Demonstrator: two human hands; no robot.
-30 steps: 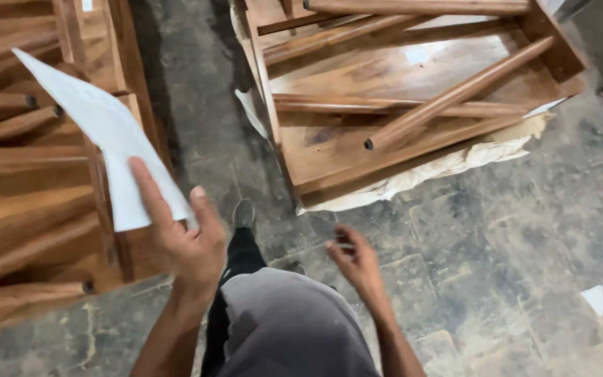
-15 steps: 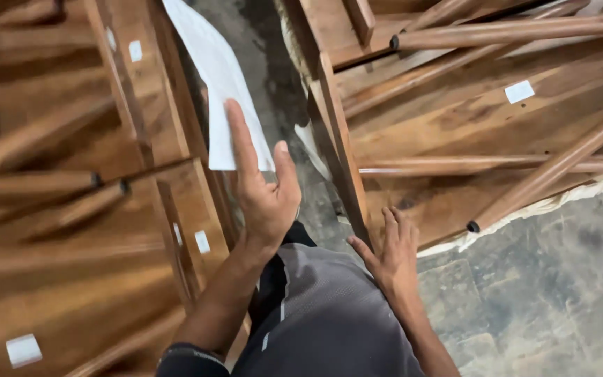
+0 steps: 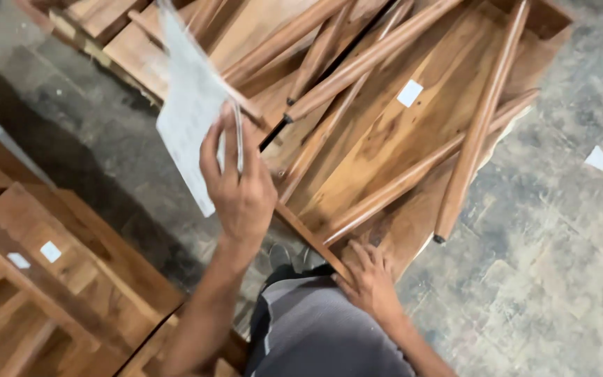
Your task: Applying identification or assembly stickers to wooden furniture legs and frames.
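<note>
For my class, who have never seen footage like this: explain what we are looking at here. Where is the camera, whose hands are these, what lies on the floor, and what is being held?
There is no machine here. The picture comes from a camera worn on a person's head, looking down, so the two bare arms reaching up from the bottom edge are that person's own.

The left hand is raised and holds a white sheet of paper by its lower edge. The right hand rests on the near corner of an upturned wooden table that lies on the grey concrete floor. The table's round tapered legs cross over its underside, and a small white sticker sits on the wood.

To the lower left is more wooden furniture with similar stickers. A scrap of paper lies on the floor at the right.
</note>
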